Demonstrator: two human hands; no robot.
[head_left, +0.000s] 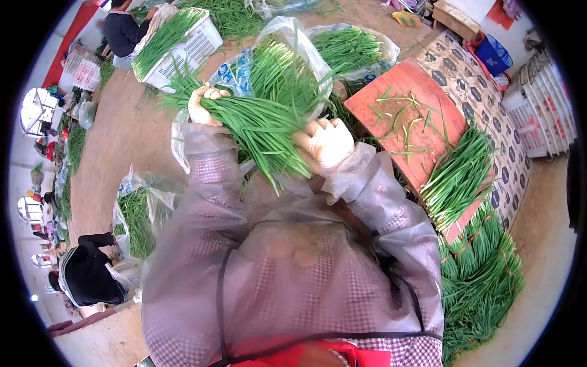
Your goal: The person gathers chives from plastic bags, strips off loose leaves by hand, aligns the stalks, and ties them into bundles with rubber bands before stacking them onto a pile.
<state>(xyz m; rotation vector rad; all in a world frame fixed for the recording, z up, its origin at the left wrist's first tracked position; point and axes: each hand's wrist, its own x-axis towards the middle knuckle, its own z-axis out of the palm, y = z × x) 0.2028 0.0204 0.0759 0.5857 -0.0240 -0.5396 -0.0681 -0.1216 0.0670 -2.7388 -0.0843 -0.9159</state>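
A loose bunch of long green stalks (260,125) stretches between my two hands, above my lap. My left hand (206,105) is closed around its far-left part, with leafy tips sticking out beyond the fingers. At the other end, my right hand (325,142) has its fingers bent against the stalks; it is slightly blurred, and what lies inside the fingers is hidden. Just behind the bunch stands an open plastic bag of pale-ended stalks (275,64). To the right, a red board (391,92) carries scattered bits of stalk and a laid-out pile of stalks (458,174).
Tied green bundles (474,263) are stacked at the lower right. A white crate (202,46) of greens stands at the upper left, beside a seated person (122,27). Another person (92,272) bends near a bag of greens (137,220) at the left. A blue basket (492,55) sits upper right.
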